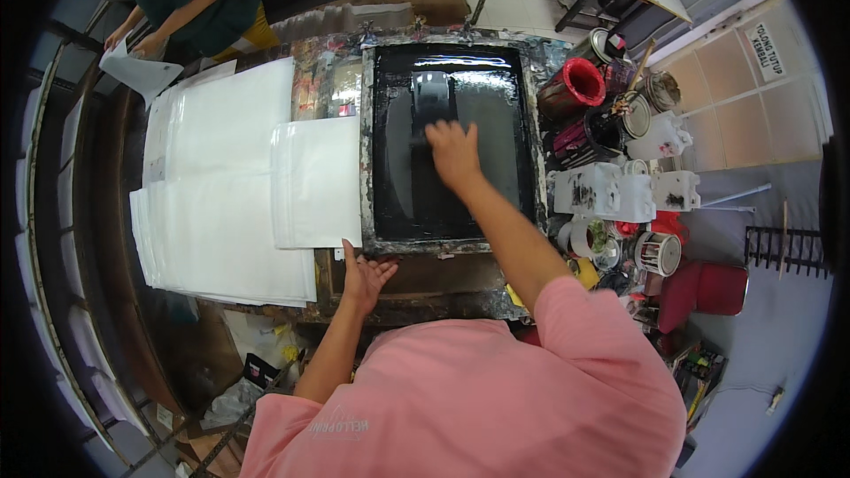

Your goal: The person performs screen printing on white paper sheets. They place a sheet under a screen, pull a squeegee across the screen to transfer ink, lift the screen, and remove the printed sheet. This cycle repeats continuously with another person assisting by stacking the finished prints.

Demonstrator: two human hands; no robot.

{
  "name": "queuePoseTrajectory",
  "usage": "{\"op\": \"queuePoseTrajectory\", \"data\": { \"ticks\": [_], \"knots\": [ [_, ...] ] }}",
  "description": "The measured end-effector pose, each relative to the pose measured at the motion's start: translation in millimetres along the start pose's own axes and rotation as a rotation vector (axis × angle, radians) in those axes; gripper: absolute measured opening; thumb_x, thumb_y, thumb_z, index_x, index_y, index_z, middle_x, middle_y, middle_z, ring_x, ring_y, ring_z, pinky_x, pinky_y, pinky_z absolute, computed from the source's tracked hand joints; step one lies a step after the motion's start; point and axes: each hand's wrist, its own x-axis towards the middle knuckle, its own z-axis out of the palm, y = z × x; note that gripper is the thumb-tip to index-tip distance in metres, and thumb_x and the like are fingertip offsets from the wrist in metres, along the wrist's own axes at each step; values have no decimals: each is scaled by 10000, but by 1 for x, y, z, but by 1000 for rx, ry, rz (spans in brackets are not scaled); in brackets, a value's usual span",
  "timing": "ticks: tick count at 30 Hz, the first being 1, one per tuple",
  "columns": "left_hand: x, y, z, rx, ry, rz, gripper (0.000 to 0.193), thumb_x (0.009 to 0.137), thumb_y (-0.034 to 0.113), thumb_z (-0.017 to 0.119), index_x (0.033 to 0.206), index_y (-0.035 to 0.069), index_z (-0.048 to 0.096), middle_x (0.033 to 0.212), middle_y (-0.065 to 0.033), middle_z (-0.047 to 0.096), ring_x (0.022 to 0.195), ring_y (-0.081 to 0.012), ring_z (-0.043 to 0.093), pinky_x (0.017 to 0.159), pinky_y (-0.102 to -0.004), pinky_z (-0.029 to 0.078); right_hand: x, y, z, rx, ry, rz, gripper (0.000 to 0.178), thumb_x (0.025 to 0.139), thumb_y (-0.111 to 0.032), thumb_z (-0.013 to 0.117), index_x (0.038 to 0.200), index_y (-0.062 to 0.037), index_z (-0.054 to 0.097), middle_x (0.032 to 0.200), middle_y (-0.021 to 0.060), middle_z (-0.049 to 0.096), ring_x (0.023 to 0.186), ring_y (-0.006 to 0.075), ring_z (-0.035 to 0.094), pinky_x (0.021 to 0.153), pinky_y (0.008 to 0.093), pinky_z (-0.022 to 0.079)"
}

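A screen-printing frame (366, 168) lies on the stained table, its mesh coated with wet, glossy black ink. My right hand (454, 155) is over the mesh, fingers curled at the near end of a dark squeegee (432, 93); the hand partly hides the grip. A darker strip runs down the ink below that hand. My left hand (365, 281) is palm up with fingers apart, by the frame's near left corner. Its thumb reaches the lower edge of a white sheet (316, 181) lying beside the frame.
Large stacks of white sheets (217, 204) cover the table's left part. Ink pots, including a red-rimmed bucket (567, 93), and white jugs (589, 190) crowd the right side. At the far left, another person (181, 4) handles a pale sheet (142, 71) near drying racks (75, 212).
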Motion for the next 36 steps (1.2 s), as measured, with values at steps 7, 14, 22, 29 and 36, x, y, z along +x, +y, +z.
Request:
{"op": "queuePoseTrajectory", "data": {
  "ticks": [7, 14, 22, 29, 36],
  "knots": [
    [-24, 8, 12, 10, -57, 71, 1195, 958, 928, 378, 1611, -64, 246, 1430, -268, 587, 1321, -390, 614, 1162, -503, 489, 30, 18, -28, 30, -226, -48, 353, 938, -145, 679, 1290, -158, 654, 1221, 57, 693, 1202, 290, 648, 1085, 629, 409],
    [-68, 36, 35, 109, -170, 201, 1043, 1023, 875, 259, 1504, -42, 387, 1359, -226, 666, 1250, -339, 685, 1121, -452, 502, -91, -48, -172, 61, -307, -93, 513, 923, -404, 753, 1300, -73, 644, 1187, 121, 670, 1138, 329, 641, 949, 543, 437],
    [-97, 104, 98, 304, -580, 728, 864, 1112, 704, 316, 1670, 45, 337, 1625, -232, 476, 1552, -400, 396, 1273, -528, 306, 4, -48, -274, -10, 379, -80, 515, 928, -577, 745, 972, -65, 725, 927, 97, 639, 915, 297, 598, 896, 472, 376],
    [0, 41, -41, 1912, 569, 785, 934, 1031, 751, 496, 1724, 151, 317, 1778, -290, 164, 1661, -487, 56, 1235, -771, -31, 46, -41, -292, 6, 433, -104, 609, 937, -655, 699, 875, -53, 770, 835, 100, 667, 832, 277, 628, 859, 458, 397],
    [-8, 23, -51, 1960, 561, 739, 1111, 975, 811, 527, 1710, 20, 267, 1775, -260, 219, 1681, -425, 41, 1218, -783, -121, 74, -39, -313, 47, 440, -73, 614, 937, -630, 702, 905, -25, 798, 864, 115, 742, 853, 281, 679, 869, 447, 419]
  ]
}}
